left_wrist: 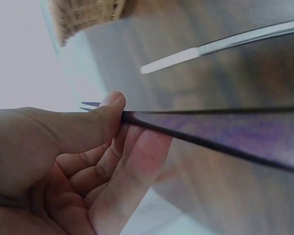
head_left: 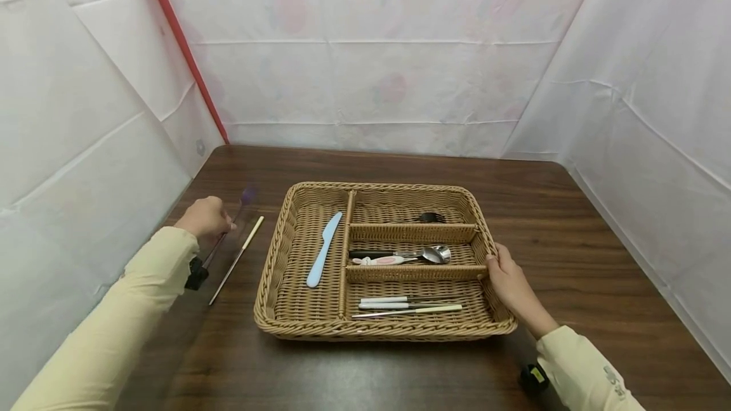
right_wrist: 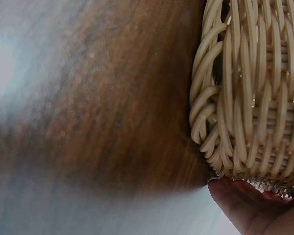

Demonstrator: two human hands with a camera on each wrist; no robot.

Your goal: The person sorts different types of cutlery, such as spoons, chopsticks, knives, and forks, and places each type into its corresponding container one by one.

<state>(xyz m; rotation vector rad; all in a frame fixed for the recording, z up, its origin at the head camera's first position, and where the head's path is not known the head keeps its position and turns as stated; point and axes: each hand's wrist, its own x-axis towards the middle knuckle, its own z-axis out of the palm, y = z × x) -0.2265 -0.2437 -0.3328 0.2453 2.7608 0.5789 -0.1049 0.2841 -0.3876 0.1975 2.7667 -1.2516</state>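
Note:
My left hand (head_left: 205, 217) pinches a purple fork (left_wrist: 235, 129) between thumb and fingers, above the table's left side. In the left wrist view its tines poke out past the thumb, and its shiny handle runs to the right. A single chopstick (head_left: 254, 231), silver with a cream end, lies on the table between that hand and a divided wicker basket (head_left: 388, 332). At the basket's right side, my right hand (head_left: 511, 278) grips the rim, thumb on top. The right wrist view shows only part of this hand against the weave.
The basket's left compartment has a light blue knife (head_left: 323, 252). On its right side lie a dark fork (head_left: 431, 217) at the back, spoons (head_left: 435, 255) in the middle and several chopsticks (head_left: 440, 309) in front. White sheeting (head_left: 365, 81) encloses the brown table (head_left: 571, 240).

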